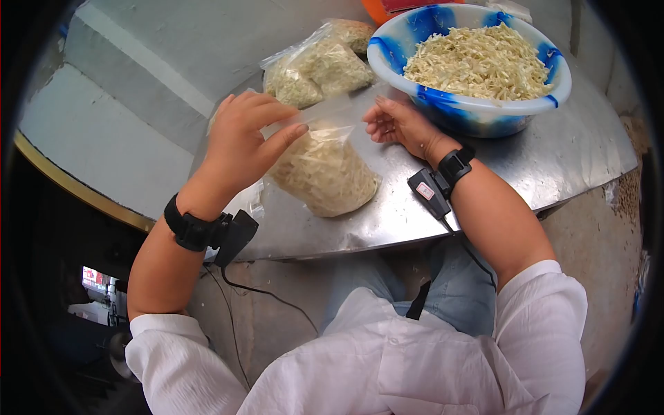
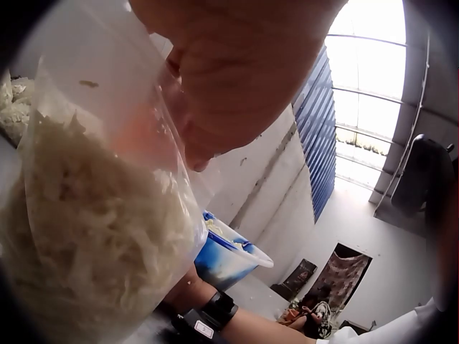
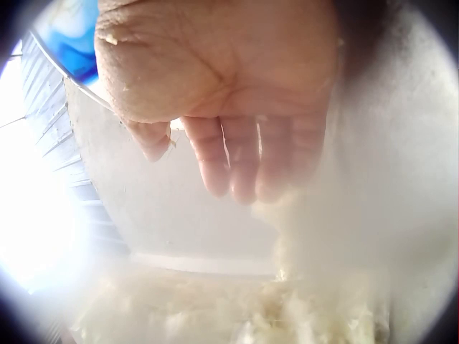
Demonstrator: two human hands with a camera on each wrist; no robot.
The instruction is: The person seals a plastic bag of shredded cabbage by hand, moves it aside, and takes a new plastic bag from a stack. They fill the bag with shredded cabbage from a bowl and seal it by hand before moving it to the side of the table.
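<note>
A clear plastic bag (image 1: 325, 176) filled with pale shredded vegetable, resembling cabbage, stands on the metal table. My left hand (image 1: 252, 142) holds its upper edge on the left, thumb toward me. In the left wrist view, reddish finger shapes show through the plastic of the bag (image 2: 93, 222). My right hand (image 1: 401, 124) is just right of the bag's mouth, holding nothing. Seen in the right wrist view, the palm of this right hand (image 3: 237, 93) faces the camera with its fingers loosely extended, and small shreds cling to the skin.
Behind my right hand, a blue-and-white basin (image 1: 477, 121) holds a heap of shredded vegetable (image 1: 484, 62). Other filled bags (image 1: 318, 72) lie at the back by the wall. The metal table (image 1: 588, 149) has a curved front edge. Cables hang from both wrist cameras. Another person (image 2: 312, 315) appears far back.
</note>
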